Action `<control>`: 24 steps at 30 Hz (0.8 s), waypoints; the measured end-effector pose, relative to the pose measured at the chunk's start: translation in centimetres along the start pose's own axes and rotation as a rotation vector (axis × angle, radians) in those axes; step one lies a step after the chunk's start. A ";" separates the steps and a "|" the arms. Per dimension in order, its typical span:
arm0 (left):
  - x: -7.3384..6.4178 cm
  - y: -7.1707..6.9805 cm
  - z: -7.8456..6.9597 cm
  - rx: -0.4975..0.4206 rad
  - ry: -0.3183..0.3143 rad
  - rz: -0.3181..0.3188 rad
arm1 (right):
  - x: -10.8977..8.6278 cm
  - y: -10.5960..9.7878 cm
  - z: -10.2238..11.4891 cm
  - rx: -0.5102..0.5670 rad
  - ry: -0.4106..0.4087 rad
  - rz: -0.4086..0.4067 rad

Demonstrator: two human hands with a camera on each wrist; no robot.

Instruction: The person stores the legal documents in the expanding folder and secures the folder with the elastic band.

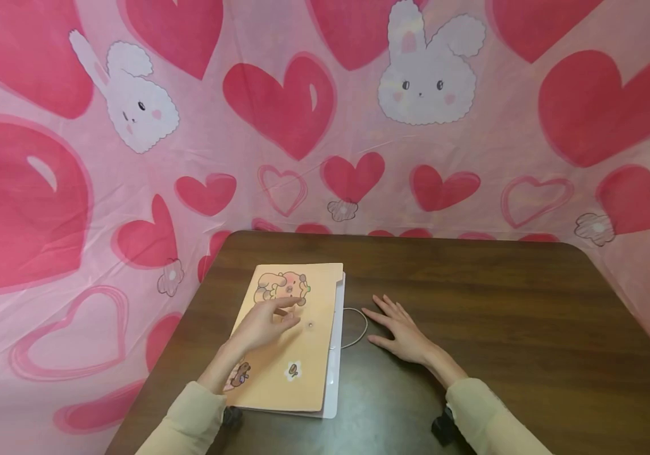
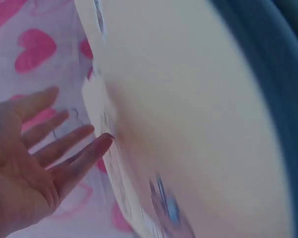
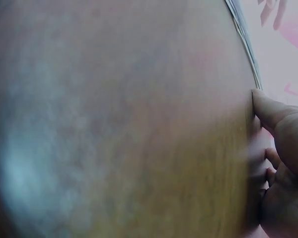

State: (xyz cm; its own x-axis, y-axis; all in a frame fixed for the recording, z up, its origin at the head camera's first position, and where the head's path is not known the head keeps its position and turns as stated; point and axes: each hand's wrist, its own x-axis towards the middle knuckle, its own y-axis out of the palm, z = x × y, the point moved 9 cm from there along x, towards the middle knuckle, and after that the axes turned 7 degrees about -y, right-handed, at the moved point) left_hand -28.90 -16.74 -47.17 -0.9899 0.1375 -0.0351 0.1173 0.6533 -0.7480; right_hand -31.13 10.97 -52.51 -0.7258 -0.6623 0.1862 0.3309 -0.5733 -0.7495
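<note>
A peach-coloured folder with cartoon animal prints lies closed on the table, left of the middle. White sheets or a white inner edge show along its right side. From that side a thin cord loop curves out onto the wood. My left hand is over the folder's left half, fingers extended and holding nothing; in the left wrist view its fingertips are close to the cover. Right of the cord my right hand rests on the table, fingers spread, fingertips near the loop.
The dark wooden table extends to the right and behind the folder. A pink cloth printed with hearts and rabbits hangs at the back and sides. Dark wrist gear sits under the right sleeve.
</note>
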 end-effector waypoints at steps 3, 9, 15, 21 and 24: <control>-0.5 -0.7 0.9 0.117 0.027 0.027 | 0.0 -0.1 0.2 -0.004 0.021 0.017; -1.6 -1.7 3.5 0.348 0.052 0.071 | -0.1 -0.2 0.1 -0.017 -0.011 -0.016; -2.4 -2.0 6.2 0.387 -0.039 0.150 | -0.1 -0.3 -0.7 0.050 0.036 -0.052; -2.5 -1.8 7.3 0.432 -0.076 0.195 | -0.3 -0.7 -1.2 0.098 0.081 -0.078; -2.4 -1.7 7.5 0.446 -0.082 0.205 | -0.3 -0.5 -0.8 0.087 0.053 -0.049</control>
State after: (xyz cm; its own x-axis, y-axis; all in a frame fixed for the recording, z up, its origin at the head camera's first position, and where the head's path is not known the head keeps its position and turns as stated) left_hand -27.30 -23.76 -50.77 -0.9552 0.1592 -0.2495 0.2821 0.2345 -0.9303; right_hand -31.51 11.83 -52.70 -0.7724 -0.6074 0.1855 0.3440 -0.6457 -0.6817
